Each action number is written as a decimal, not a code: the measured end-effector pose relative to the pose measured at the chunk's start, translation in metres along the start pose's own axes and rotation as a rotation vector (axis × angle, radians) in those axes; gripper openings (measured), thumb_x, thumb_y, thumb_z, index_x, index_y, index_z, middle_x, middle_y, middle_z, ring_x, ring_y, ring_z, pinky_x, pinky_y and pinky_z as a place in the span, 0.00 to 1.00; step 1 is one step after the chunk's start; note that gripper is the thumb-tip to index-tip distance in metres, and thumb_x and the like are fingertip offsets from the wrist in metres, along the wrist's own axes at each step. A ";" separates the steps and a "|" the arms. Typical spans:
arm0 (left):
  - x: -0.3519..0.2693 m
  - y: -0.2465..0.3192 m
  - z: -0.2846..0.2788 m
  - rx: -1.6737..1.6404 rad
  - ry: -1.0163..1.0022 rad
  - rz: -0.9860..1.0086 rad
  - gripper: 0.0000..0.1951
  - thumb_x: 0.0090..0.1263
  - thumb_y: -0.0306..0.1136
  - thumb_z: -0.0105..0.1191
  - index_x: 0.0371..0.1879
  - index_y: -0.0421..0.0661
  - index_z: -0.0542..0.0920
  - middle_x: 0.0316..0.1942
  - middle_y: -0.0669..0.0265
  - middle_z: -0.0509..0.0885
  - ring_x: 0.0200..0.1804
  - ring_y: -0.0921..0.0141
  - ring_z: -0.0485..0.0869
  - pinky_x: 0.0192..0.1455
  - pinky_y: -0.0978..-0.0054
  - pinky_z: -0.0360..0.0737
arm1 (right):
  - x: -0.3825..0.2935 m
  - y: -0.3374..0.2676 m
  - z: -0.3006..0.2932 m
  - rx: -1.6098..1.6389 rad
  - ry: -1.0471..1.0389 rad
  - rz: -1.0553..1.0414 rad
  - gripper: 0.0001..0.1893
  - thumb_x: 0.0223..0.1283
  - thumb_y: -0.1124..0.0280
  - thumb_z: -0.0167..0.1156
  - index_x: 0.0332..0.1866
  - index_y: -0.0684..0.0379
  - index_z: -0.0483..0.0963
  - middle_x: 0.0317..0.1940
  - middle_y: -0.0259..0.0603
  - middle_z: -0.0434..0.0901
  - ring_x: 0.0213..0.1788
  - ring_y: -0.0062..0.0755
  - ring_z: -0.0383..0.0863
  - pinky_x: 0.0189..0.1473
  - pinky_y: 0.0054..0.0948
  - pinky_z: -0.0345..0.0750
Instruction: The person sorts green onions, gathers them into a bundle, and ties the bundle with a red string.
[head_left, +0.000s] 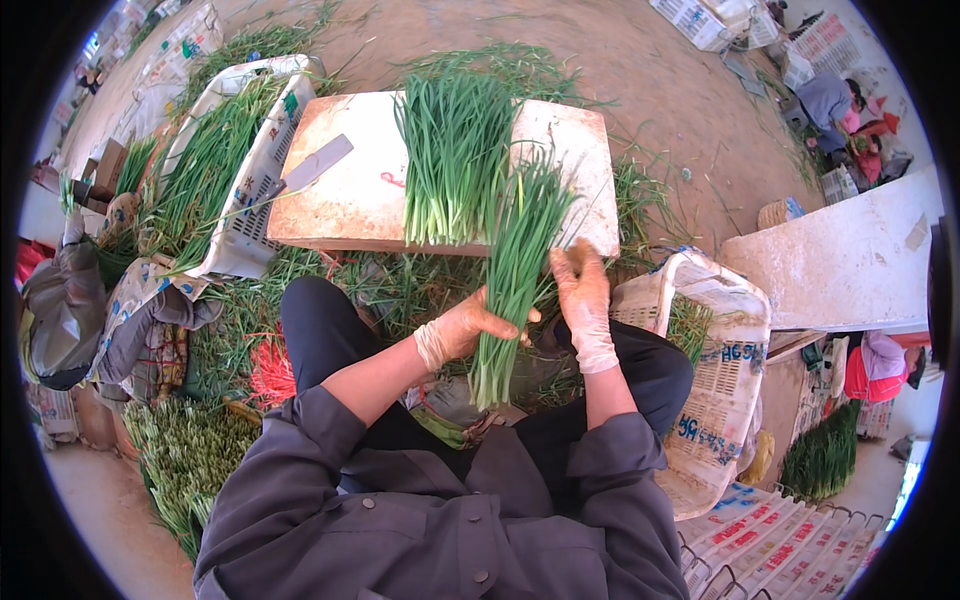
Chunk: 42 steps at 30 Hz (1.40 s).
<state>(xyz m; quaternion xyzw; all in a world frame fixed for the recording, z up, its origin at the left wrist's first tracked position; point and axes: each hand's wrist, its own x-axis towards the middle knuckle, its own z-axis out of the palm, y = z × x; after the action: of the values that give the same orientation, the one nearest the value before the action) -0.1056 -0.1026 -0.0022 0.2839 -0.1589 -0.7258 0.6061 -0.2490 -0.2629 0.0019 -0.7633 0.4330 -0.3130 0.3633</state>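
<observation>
My left hand, in a pale thin glove, grips a bunch of green garlic chives near its white stem ends. The bunch slants over the front edge of a worn white board, its leaf tips above the board. My right hand, gloved too, is just right of the bunch, fingers curled and a little blurred; whether it pinches any leaves I cannot tell. A larger pile of chives lies on the board, white ends towards me. Left of it is a broad-bladed knife, its handle over the board's left edge.
A white plastic crate of chives stands at the left, a tipped crate at the right. Red ties lie by my left knee, near stacked bundles. Leaf scraps litter the ground. Other people sit around.
</observation>
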 end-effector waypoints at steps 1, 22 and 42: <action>-0.001 -0.001 -0.005 0.023 0.015 0.005 0.36 0.54 0.19 0.71 0.67 0.46 0.75 0.51 0.61 0.88 0.46 0.64 0.89 0.59 0.56 0.87 | 0.002 -0.013 -0.003 -0.052 0.109 -0.129 0.27 0.67 0.61 0.71 0.64 0.68 0.75 0.45 0.49 0.86 0.46 0.45 0.85 0.55 0.39 0.81; 0.004 -0.005 0.010 0.090 0.076 0.053 0.40 0.55 0.12 0.68 0.69 0.52 0.75 0.53 0.68 0.85 0.48 0.67 0.87 0.53 0.61 0.89 | -0.014 -0.037 -0.004 0.148 -0.410 0.217 0.27 0.61 0.71 0.70 0.64 0.70 0.74 0.37 0.42 0.87 0.35 0.29 0.87 0.40 0.31 0.84; 0.001 -0.006 -0.003 0.070 0.134 0.065 0.36 0.58 0.17 0.71 0.68 0.50 0.75 0.55 0.68 0.85 0.46 0.68 0.88 0.51 0.62 0.88 | -0.005 -0.022 -0.017 0.629 -0.398 0.354 0.10 0.64 0.83 0.69 0.49 0.68 0.80 0.36 0.37 0.85 0.35 0.20 0.81 0.39 0.22 0.78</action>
<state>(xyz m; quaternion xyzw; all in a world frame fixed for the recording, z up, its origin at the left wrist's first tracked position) -0.1085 -0.1022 -0.0079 0.3474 -0.1523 -0.6790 0.6285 -0.2553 -0.2551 0.0282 -0.5745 0.3621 -0.2092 0.7036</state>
